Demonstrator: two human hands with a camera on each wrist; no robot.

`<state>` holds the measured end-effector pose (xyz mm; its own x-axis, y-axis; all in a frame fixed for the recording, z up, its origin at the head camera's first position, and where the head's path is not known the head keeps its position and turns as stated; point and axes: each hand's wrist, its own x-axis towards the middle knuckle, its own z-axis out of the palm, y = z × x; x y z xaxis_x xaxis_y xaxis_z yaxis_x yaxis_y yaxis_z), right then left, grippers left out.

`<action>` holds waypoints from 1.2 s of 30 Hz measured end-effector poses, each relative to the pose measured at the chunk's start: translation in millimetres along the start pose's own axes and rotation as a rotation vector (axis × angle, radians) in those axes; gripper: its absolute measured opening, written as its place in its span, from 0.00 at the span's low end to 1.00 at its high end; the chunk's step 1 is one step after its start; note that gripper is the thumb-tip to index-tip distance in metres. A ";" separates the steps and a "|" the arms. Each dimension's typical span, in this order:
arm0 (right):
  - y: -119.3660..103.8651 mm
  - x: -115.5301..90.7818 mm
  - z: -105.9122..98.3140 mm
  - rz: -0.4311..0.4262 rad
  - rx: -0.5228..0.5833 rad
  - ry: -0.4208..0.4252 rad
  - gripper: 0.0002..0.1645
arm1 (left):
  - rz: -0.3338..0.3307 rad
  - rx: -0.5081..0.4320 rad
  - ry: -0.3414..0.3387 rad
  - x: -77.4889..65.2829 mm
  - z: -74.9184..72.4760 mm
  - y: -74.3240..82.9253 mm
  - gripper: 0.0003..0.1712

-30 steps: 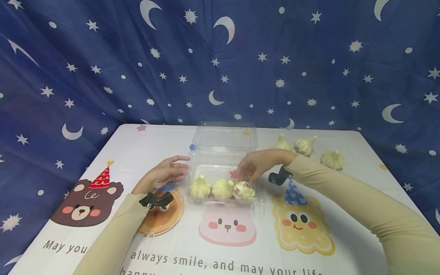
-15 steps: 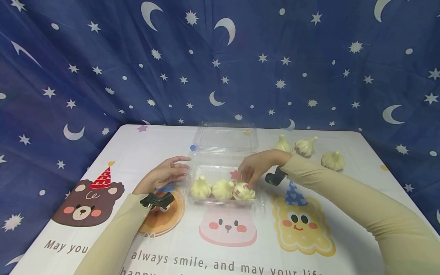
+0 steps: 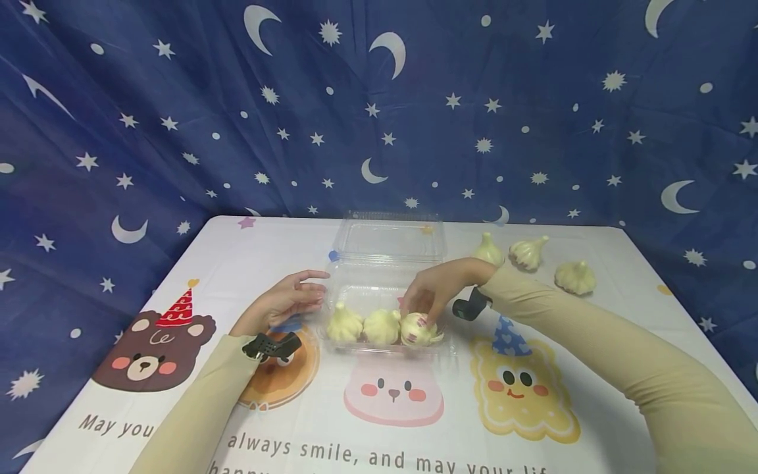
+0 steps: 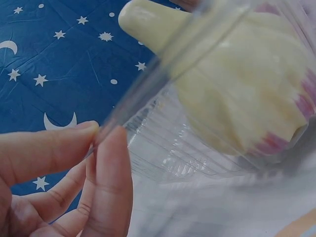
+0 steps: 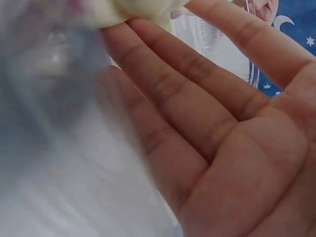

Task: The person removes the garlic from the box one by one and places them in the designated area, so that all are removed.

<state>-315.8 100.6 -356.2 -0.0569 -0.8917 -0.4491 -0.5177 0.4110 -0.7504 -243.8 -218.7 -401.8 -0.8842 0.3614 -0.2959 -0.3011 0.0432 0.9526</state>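
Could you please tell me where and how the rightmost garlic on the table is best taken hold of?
Probably by opposite sides of its round body, coming from above: the rightmost garlic rests on the table with its short stem pointing up, nothing covers its top, and a visible gap separates it from the neighbouring garlic.

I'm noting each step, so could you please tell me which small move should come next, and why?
Probably the right hand should release its garlic, as it already lines up with two others along the near side of the box, and the left hand pinches the rim.
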 end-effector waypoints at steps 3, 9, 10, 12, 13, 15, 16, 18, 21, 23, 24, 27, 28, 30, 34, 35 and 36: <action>1.6 -1.5 0.6 -0.009 0.002 0.015 0.20 | 0.003 -0.004 -0.005 -0.1 -0.6 -0.5 0.33; 3.6 -4.2 3.5 -0.019 0.079 0.074 0.21 | 0.003 -0.006 -0.014 -0.1 -2.1 -1.3 0.33; 3.7 -4.7 3.7 -0.017 0.091 0.084 0.22 | 0.003 -0.001 -0.015 0.0 -2.4 -1.4 0.33; 3.4 -5.5 3.9 -0.007 0.108 0.105 0.24 | 0.004 0.013 -0.016 -0.1 -2.7 -1.3 0.33; 3.4 -5.5 4.1 -0.003 0.116 0.110 0.25 | 0.006 0.015 -0.017 0.1 -2.8 -1.4 0.33; 2.9 -5.8 5.0 0.021 0.122 0.122 0.28 | 0.011 0.023 -0.018 0.2 -3.1 -1.4 0.34; 2.4 -5.7 5.4 0.038 0.123 0.123 0.30 | 0.011 0.025 -0.017 -0.1 -2.9 -1.3 0.34; 2.0 -5.5 6.3 0.071 0.102 0.118 0.32 | 0.014 0.026 -0.018 -0.3 -2.7 -1.3 0.34; 1.0 -5.7 7.0 0.102 0.037 0.107 0.32 | 0.015 0.026 -0.019 -0.8 -1.8 -1.0 0.34; 0.8 -4.6 7.4 0.095 0.008 0.092 0.31 | 0.011 0.022 -0.017 -1.2 -1.2 -0.6 0.34; 0.8 -3.7 7.5 0.082 0.004 0.083 0.30 | 0.009 0.018 -0.016 -1.2 -0.9 -0.4 0.34; 1.1 -1.5 7.5 0.038 0.018 0.048 0.28 | 0.004 0.015 -0.009 -1.4 -0.3 0.1 0.34; 1.2 -1.0 7.5 0.032 0.029 0.041 0.28 | 0.002 0.013 -0.006 -1.5 -0.2 0.4 0.34; 1.6 -0.9 7.4 0.023 0.040 0.033 0.28 | 0.002 0.011 -0.003 -1.3 -0.2 0.6 0.34; 2.4 -1.7 7.8 0.033 0.052 0.037 0.28 | 0.004 0.004 0.000 -1.1 0.0 1.2 0.34; 2.6 -2.1 8.0 0.036 0.053 0.039 0.28 | 0.004 0.002 -0.001 -1.0 0.0 1.2 0.34; 2.7 -2.6 8.2 0.035 0.055 0.041 0.28 | 0.004 0.001 -0.001 -1.0 0.0 1.4 0.34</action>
<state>-310.1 105.6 -361.1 -0.1098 -0.8834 -0.4555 -0.4669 0.4504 -0.7610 -243.3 -219.0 -400.1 -0.8849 0.3626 -0.2924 -0.2976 0.0427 0.9537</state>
